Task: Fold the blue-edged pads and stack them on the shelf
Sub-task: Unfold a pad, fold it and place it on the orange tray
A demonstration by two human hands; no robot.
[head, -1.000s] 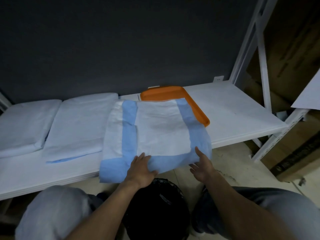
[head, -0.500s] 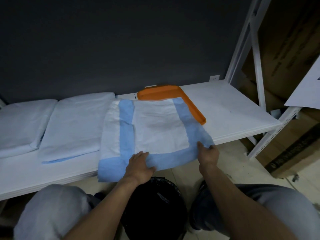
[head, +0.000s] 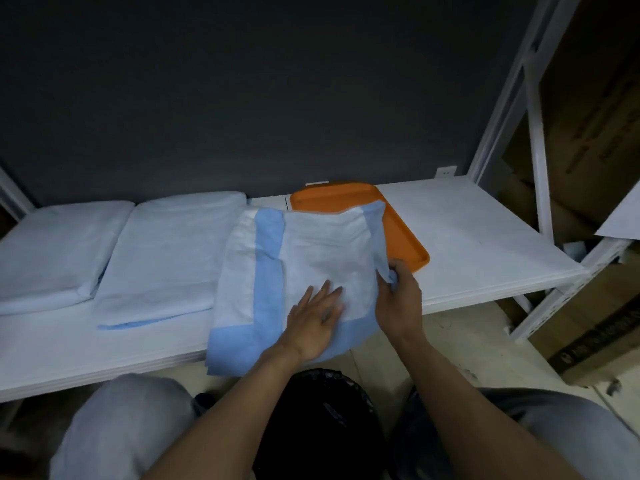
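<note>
A white pad with blue edges point(head: 273, 268) lies on the white shelf point(head: 478, 237), its near edge hanging over the shelf front. My left hand point(head: 313, 322) presses flat on the pad's white middle, fingers spread. My right hand point(head: 398, 296) pinches the pad's right blue edge and holds it lifted and curled inward over the pad. Two folded pads lie to the left: one stack point(head: 173, 254) beside the open pad and another stack point(head: 59, 244) at the far left.
An orange tray point(head: 405, 237) sits on the shelf, partly under the pad's far right corner. A black bin point(head: 322, 420) stands on the floor between my knees. White shelf uprights point(head: 533, 168) and cardboard boxes point(head: 595, 133) stand at the right.
My right hand took hold of the pad's right edge and lifted it inward to the left. My left hand slid from the near blue edge up onto the white middle.
</note>
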